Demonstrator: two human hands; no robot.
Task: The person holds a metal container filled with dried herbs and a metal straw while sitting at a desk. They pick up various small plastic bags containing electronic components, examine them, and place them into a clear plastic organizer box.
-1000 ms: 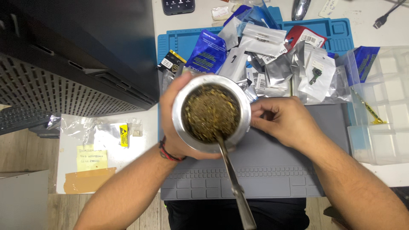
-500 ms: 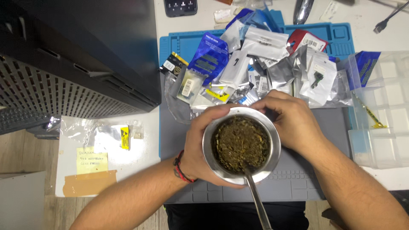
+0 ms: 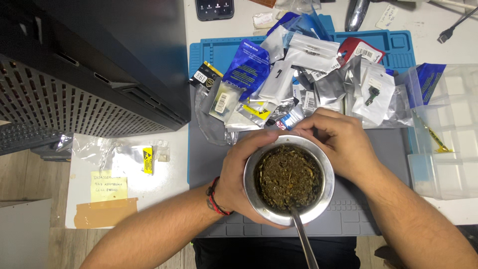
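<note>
Your bench (image 3: 159, 187) is buried in a pile of little packets (image 3: 303, 84). Both hands, left hand (image 3: 239, 174) and right hand (image 3: 338, 144), are wrapped round the metal herb cup (image 3: 289, 179) above the mat, straw (image 3: 303, 239) toward you. Keep it level.

Two bare forearms, no sleeves. Left hand (image 3: 239, 172) has red-and-black cord bracelet (image 3: 215, 198) at wrist. Right hand (image 3: 338, 144) wears nothing. Dark clothing at lap.

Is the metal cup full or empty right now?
Full: the metal cup is packed nearly to its rim with dry green-brown herb, a metal straw standing in it.
</note>
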